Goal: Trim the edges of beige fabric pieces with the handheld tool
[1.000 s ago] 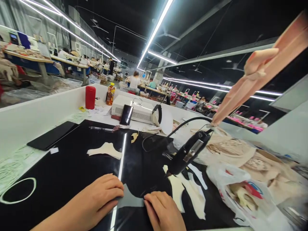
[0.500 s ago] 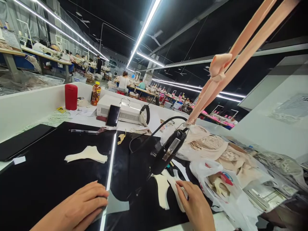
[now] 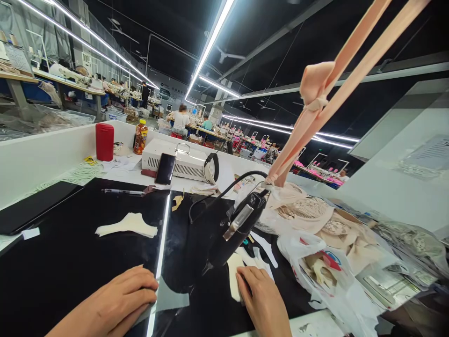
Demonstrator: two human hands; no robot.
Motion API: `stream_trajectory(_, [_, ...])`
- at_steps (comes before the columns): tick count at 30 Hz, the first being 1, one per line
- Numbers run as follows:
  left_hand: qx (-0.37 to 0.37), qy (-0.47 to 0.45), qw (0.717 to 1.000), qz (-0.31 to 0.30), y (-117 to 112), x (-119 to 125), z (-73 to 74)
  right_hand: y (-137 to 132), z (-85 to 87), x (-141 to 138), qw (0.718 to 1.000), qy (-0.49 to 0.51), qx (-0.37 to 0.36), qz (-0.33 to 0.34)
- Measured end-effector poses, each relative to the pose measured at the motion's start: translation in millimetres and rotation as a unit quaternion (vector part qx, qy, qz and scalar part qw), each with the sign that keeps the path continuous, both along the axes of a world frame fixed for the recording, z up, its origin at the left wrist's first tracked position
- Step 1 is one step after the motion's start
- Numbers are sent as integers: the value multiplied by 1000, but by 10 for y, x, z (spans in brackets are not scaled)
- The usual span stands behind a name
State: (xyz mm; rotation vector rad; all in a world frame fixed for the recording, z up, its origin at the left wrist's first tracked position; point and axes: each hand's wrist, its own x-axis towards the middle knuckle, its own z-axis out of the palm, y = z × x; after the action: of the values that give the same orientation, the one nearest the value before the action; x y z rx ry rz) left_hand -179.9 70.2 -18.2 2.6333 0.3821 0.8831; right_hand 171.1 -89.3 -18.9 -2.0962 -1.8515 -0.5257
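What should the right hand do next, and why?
I'd guess the right hand should gently pinch the cream cut piece, because its fingers are right at that piece's edge, while the left hand rests over part of the grey see-through piece.

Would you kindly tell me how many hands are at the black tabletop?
2: the left hand on the grey translucent piece, and the right hand at a cream piece, near the hanging black tool.
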Motion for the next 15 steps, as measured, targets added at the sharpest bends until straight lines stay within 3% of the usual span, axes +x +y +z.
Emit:
stream_trajectory(4, [7,10,1000,-8,1,-2,-8,18,38,32,1000,-11,2,-2])
stream_trajectory(9, [-6,-5,1000,0,-15,-8,-1,41,109,205,996,-46,41,-57])
stream_trajectory(15, [-8,9,1000,-4,1,-20,-2,158,41,321,993,-83,28,-74])
